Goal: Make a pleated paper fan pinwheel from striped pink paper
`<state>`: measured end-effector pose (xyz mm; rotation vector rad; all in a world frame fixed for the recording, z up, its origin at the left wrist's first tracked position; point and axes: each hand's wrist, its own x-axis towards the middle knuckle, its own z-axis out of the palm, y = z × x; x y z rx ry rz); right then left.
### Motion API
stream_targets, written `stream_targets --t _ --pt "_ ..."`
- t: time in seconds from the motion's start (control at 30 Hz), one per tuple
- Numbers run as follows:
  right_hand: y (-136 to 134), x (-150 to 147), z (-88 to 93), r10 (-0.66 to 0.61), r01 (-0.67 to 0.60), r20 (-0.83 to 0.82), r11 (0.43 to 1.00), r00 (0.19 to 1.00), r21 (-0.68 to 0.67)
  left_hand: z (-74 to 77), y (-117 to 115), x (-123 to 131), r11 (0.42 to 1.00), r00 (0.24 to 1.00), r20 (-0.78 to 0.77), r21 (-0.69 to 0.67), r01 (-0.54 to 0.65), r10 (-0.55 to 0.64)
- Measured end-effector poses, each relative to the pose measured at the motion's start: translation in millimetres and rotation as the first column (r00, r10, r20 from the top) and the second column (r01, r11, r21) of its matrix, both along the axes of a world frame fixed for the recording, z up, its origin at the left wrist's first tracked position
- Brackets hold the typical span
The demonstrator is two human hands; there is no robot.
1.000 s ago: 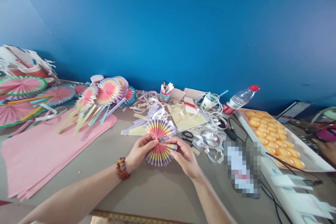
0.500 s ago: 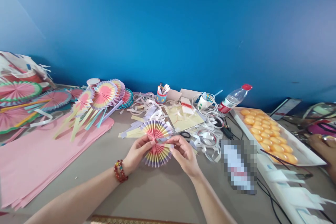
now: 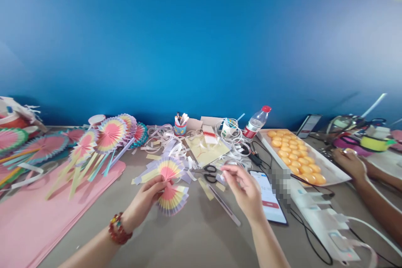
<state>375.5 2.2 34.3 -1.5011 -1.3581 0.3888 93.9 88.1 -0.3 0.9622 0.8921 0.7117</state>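
Observation:
My left hand (image 3: pixel 145 199) grips a pleated paper fan (image 3: pixel 172 206) at its middle. The fan has a pink centre with yellow and lilac edges, and a gap splits its right side. To the right of the fan, my right hand (image 3: pixel 246 190) is closed in a pinch, apart from it. A small white scrap (image 3: pixel 223 176) shows at its fingertips, too small to name surely. Between the hands lie black-handled scissors (image 3: pixel 210 174) and a pen-like clear stick (image 3: pixel 225 206) on the grey table.
Pink paper sheets (image 3: pixel 78 201) and finished fans (image 3: pixel 110 135) lie at left. White paper strips, a pen cup (image 3: pixel 180 129) and a bottle (image 3: pixel 256 123) stand behind. At right are a phone (image 3: pixel 266 205), a power strip (image 3: pixel 326 222), a tray (image 3: pixel 341 175) of orange balls and another person's hand (image 3: pixel 350 165).
My right hand has left the fan and moved right, with a small white scrap at its fingertips. My left hand still holds the fan, now further left. The camera view has shifted right.

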Motion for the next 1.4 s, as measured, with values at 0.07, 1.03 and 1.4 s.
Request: stream_targets --t 0.07,1.03,1.4 --pt "-12.7 15.9 -8.1 -0.099 0.099 0.009 0.995 0.995 0.014 1.0 -2.4 -12.1 0.995 0.99 -0.143 0.102 0.017 -0.003" --pt "-4.0 67.3 -38.9 0.04 0.158 0.789 0.972 0.613 -0.172 -36.3 -29.0 -36.2 0.551 0.609 -0.784 0.565 0.614 0.124" --pt "19.4 111.7 10.7 0.087 -0.06 0.267 0.993 0.96 -0.105 -0.3 -9.0 -35.5 0.376 0.637 -0.75 0.65 0.661 0.177"
